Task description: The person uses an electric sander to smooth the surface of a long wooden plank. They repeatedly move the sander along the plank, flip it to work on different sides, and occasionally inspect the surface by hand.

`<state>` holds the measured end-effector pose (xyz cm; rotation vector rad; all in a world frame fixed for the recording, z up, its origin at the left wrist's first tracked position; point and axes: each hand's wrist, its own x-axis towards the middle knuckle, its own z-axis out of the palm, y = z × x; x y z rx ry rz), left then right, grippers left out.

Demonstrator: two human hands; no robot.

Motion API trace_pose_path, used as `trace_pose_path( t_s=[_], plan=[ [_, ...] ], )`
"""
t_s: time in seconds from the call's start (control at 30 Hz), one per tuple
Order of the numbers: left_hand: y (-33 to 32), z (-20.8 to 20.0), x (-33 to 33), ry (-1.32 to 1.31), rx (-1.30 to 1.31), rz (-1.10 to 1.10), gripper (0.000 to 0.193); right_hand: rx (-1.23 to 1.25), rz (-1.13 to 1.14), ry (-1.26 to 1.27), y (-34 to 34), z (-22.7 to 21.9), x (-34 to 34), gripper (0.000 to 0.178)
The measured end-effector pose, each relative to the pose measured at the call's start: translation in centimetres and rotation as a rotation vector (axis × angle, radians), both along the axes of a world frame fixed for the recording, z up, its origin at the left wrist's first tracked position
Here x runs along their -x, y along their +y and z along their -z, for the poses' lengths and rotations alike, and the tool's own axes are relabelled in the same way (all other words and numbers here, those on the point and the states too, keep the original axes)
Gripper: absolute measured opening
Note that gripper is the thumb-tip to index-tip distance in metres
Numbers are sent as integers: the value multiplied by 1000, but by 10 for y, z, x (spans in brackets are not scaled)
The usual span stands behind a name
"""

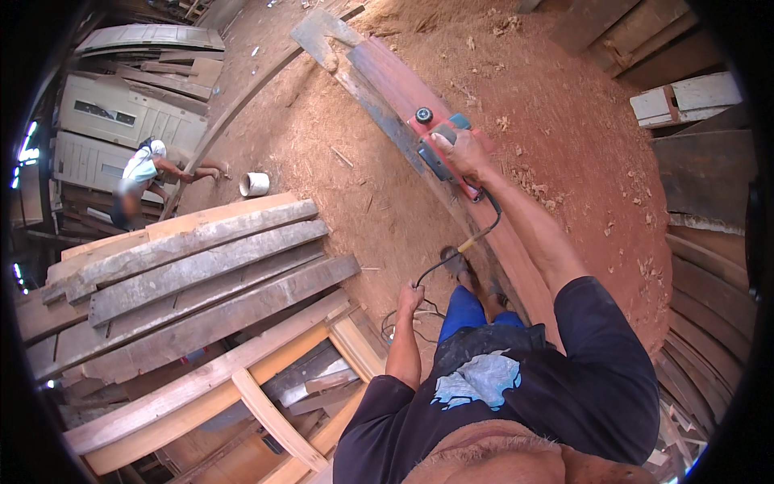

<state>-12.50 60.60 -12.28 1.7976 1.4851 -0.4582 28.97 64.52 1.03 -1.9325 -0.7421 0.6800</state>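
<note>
My right hand is closed around the handle of a red and grey electric hand planer with a round black knob at its front. The planer rests on a long reddish plank that runs from near my legs toward the far left. Beneath the plank lies a greyer board. From the planer's rear a black power cord, with a yellowish section, loops down to my left hand. That hand is closed on the cord, beside my blue shorts. The planer's underside is hidden.
Stacked rough boards and a wooden frame fill the left. Beyond them a co-worker crouches at a long narrow beam, near a white bucket. Sawdust and shavings cover the ground. More boards stand at right.
</note>
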Motion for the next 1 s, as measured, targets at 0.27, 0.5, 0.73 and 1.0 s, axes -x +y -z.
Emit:
trace_pose_path(
  t_s=[0.27,0.5,0.73,1.0],
  plan=[
    [139,55,-137,-445,54,-133,40,42,21,-8,69,-17,-42,59],
    [250,60,-310,-932,118,-512,55,29,-7,47,133,-37,-61,58],
    [231,-14,-364,-239,-259,-615,56,38,-25,-38,216,-29,-98,49],
    [233,12,-358,-203,-400,-594,57,7,-66,24,324,-41,-135,62]
  ],
)
